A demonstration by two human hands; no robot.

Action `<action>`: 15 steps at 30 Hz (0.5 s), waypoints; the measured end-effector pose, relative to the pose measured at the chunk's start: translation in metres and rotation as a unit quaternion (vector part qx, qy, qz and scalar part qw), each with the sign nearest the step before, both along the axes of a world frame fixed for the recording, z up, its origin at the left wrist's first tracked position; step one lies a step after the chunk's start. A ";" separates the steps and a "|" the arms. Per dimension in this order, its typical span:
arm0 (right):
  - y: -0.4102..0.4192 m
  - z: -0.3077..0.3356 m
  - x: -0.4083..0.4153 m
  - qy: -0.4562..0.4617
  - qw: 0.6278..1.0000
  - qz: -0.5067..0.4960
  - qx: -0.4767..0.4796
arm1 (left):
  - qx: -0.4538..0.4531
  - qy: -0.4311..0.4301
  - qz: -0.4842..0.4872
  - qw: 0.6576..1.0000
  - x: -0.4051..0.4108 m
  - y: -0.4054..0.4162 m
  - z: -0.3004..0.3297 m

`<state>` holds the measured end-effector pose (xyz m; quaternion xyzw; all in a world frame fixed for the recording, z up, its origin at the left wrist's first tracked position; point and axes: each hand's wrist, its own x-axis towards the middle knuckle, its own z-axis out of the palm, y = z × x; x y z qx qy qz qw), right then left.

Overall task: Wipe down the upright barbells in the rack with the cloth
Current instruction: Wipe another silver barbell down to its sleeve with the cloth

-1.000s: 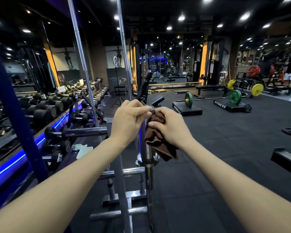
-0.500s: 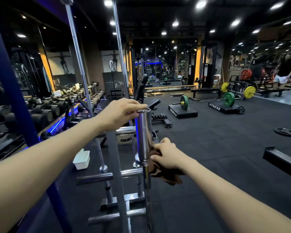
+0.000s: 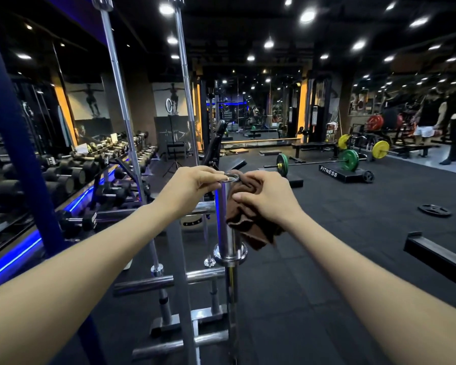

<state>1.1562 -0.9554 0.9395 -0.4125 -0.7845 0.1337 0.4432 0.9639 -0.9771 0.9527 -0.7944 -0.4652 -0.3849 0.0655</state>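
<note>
A short chrome barbell point(image 3: 226, 227) stands upright in the steel rack point(image 3: 169, 281) right in front of me. My left hand point(image 3: 188, 189) pinches the rim at the top of its sleeve. My right hand point(image 3: 267, 197) grips a brown cloth point(image 3: 248, 222) and presses it against the right side of the sleeve, near the top. Part of the cloth hangs below my palm. Two taller barbells point(image 3: 119, 101) rise from the rack behind, leaning up to the left.
A dumbbell rack point(image 3: 71, 175) with blue lighting runs along the left wall. A blue post point(image 3: 13, 122) stands close at the left. A loaded barbell point(image 3: 316, 162) lies on the black floor ahead, a loose plate point(image 3: 435, 209) at right. People stand at the far right.
My right hand slid the cloth down the sleeve to its collar, then back up to the top. My left hand stayed on the rim.
</note>
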 end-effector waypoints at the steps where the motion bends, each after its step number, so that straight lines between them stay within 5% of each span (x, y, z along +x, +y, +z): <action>1: -0.001 0.001 -0.002 0.002 1.000 0.011 0.008 | 0.013 0.004 0.001 1.000 -0.001 0.002 -0.002; 15: 0.005 -0.014 -0.007 -0.030 0.999 0.023 0.026 | 0.088 0.046 0.036 0.994 0.012 0.009 -0.008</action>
